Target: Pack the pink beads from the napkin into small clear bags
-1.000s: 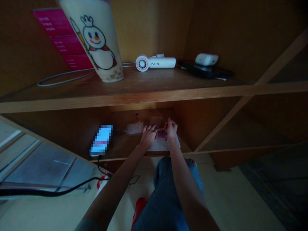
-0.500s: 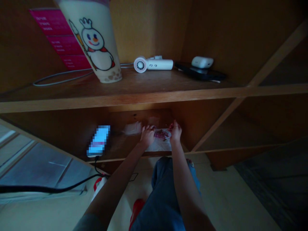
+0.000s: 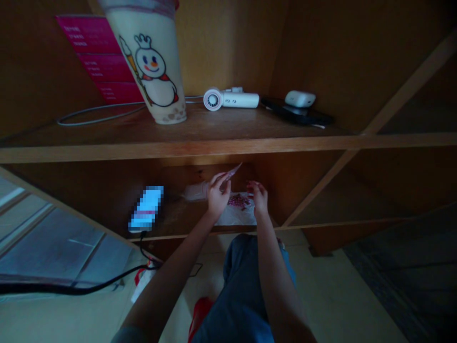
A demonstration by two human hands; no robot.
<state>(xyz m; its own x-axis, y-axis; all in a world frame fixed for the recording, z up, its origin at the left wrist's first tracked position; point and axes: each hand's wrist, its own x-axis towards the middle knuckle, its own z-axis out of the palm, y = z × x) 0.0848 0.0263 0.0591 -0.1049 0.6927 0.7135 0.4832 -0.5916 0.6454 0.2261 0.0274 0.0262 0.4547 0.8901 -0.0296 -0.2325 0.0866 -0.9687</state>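
My left hand [image 3: 217, 195] is closed on the edge of a small clear plastic bag [image 3: 233, 170], held tilted up above the lower shelf. Below and to its right, a pile of dark red beads [image 3: 238, 202] lies on a crinkled white plastic sheet [image 3: 233, 218]. At the right edge of that sheet is my right hand [image 3: 260, 194], its fingers curved toward the beads with a gap between fingers and thumb. Nothing shows clearly in it. Just left of my left hand, a stack of clear plastic bags [image 3: 195, 191] rests on the shelf.
A phone [image 3: 146, 209] with a blurred screen and a black cable [image 3: 107, 281] is at the left of the lower shelf. Above stand a milk tea cup [image 3: 157, 71], a white handheld fan [image 3: 232, 100], a white case [image 3: 300, 99] and pink boxes [image 3: 96, 52].
My left hand has lifted the small clear bag up from the shelf. My right hand's fingers have loosened beside the beads. The view has shifted slightly.
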